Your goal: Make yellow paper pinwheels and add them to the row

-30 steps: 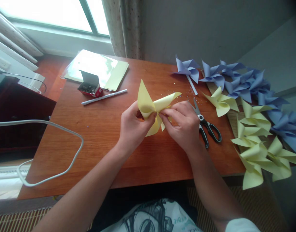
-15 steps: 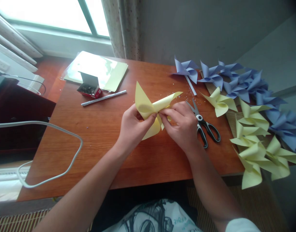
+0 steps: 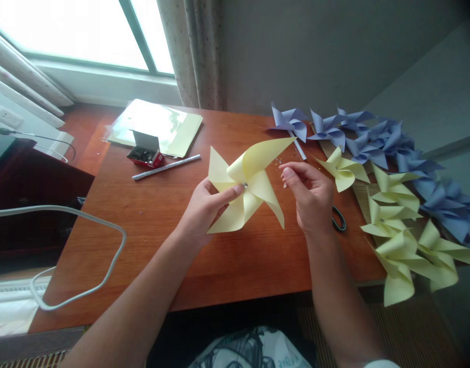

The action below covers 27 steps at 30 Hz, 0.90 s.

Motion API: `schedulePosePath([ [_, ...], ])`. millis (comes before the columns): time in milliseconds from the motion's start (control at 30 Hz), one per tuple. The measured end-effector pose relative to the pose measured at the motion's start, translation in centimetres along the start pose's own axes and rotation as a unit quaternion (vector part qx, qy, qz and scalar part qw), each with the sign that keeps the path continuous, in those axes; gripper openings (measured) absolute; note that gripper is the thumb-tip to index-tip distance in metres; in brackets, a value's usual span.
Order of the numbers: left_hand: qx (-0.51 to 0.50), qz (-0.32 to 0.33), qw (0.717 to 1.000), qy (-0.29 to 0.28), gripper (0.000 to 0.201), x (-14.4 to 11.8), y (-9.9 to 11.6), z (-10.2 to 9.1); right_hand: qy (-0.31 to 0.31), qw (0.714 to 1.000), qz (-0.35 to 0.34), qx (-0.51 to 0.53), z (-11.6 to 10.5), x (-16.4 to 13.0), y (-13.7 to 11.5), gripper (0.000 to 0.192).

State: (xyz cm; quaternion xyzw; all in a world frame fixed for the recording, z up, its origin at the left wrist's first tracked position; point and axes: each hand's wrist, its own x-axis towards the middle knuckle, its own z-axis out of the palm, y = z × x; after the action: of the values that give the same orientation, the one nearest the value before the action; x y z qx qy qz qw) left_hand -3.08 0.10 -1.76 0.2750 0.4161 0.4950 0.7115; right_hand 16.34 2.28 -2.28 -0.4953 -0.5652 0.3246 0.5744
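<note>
Wooden counter [image 3: 150, 225] below a bright window carries paper craft work. At its middle, a yellow pinwheel [image 3: 248, 186] is held up by the left hand [image 3: 204, 207], whose fingers pinch its centre. Just right of the pinwheel, the right hand [image 3: 311, 197] hovers apart from it, fingers loosely curled, holding nothing visible. Right of the pinwheel, yellow pinwheels [image 3: 396, 225] and blue pinwheels [image 3: 373, 140] lie heaped. Left of it lie a white stick [image 3: 166, 167] and a red box [image 3: 145, 153].

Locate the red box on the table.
Head view: the red box sits far left on the table, against the paper stack, behind the white stick.
</note>
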Motion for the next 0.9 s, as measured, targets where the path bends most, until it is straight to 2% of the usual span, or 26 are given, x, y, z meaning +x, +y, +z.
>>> schedulePosePath([
  [133,-0.023,-0.025,0.998,-0.061,0.038,-0.1,-0.1,-0.1,-0.134,0.980,0.090,0.117,0.4,-0.2,0.1,0.017],
  [200,-0.024,-0.031,0.996,-0.079,0.035,0.0,-0.3,-0.2,-0.195,0.962,0.110,0.153,0.8,-0.6,-0.2,0.020],
  [267,-0.027,-0.033,0.995,-0.091,0.033,0.0,-0.4,-0.3,-0.223,0.955,0.106,0.165,1.0,-0.8,-0.5,0.021],
  [767,-0.043,-0.050,0.988,-0.142,0.036,0.0,-0.6,-0.4,-0.232,0.949,0.117,0.181,1.1,-0.9,-1.1,0.019],
  [900,-0.052,-0.050,0.987,-0.141,0.034,0.0,-0.6,-0.3,-0.232,0.942,0.142,0.198,1.2,-0.9,-1.3,0.021],
])
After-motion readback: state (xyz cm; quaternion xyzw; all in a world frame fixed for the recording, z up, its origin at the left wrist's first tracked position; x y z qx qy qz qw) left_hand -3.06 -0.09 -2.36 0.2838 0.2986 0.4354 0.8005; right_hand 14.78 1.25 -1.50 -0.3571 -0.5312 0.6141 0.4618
